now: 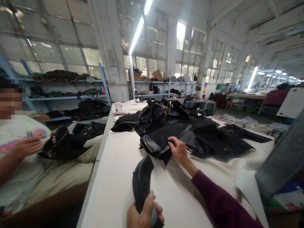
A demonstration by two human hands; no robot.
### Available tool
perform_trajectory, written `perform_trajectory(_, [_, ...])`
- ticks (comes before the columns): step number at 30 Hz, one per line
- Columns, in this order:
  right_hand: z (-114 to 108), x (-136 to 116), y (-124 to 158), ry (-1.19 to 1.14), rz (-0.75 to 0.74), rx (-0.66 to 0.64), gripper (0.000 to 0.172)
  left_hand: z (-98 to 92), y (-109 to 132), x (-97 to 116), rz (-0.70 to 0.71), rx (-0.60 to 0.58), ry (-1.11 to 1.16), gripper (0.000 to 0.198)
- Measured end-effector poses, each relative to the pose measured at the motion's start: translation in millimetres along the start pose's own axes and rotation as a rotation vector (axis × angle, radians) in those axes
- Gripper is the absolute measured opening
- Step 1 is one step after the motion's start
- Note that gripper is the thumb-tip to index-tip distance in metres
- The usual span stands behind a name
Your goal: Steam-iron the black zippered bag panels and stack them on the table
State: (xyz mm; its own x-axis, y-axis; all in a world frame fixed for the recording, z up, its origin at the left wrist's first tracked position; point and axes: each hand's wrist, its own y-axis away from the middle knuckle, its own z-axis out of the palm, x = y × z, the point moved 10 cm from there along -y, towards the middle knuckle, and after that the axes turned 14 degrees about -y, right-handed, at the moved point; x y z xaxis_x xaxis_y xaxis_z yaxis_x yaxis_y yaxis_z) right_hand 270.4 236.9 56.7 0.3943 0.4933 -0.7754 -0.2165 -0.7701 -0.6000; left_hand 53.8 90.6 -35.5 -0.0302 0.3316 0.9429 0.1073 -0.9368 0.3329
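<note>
My left hand (144,212) is wrapped round a black leather strap (142,177), broad and curved, which stands up from the fist above the table. At the near edge of a pile of black bag pieces (175,117), my right hand (179,150) is closed in a pinch. A bit of something dark shows between its fingertips, too small to make out. Just left of these fingers lies a black bag piece (152,144) with a gold zipper along its edge. Several other pieces in the pile carry gold zippers as well.
The pile lies on a long table (114,177) with a white cover. At the left, a seated person (21,148) holds a black zippered piece (64,144). A grey metal post (280,158) slants up at my right. Blue shelves (161,88) stand behind.
</note>
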Motion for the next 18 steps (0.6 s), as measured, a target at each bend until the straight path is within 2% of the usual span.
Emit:
perform_trajectory(3, [3.7, -12.6, 5.0, -0.041, -0.094, 0.029, 0.027, -0.8, -1.2, -0.4, -0.013, -0.001, 0.0, 0.047])
perform_trajectory(11, [22.0, -3.8, 27.1, -0.102, -0.103, -0.041, 0.027, 20.6, 0.3, -7.7, -0.058, -0.111, -0.006, 0.046])
perform_trajectory(18, [27.4, -37.1, 44.3, -0.14, -0.28, -0.15, 0.027, 17.8, -7.1, -14.0, -0.054, -0.119, -0.08, 0.044])
